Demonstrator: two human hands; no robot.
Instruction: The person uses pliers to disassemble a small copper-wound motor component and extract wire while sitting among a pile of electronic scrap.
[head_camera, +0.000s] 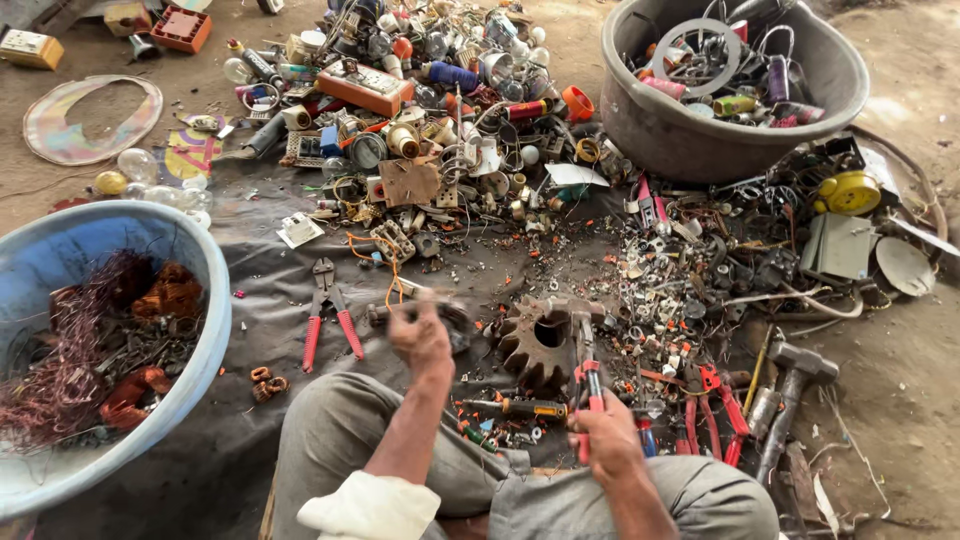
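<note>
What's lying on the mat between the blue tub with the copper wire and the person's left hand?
In the head view, red-handled cutters lie on the dark mat between the blue tub and the left hand.

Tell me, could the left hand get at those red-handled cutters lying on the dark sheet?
Probably yes: the cutters lie in the open just beside the left hand, but that hand already grips a small part.

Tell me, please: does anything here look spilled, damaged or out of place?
Yes. Scrap parts lie spilled loose across the dark sheet and the dirt, not in the grey tub or blue basin. The left hand holds a blurred part; the right hand grips red pliers beside a worn gear.
</note>
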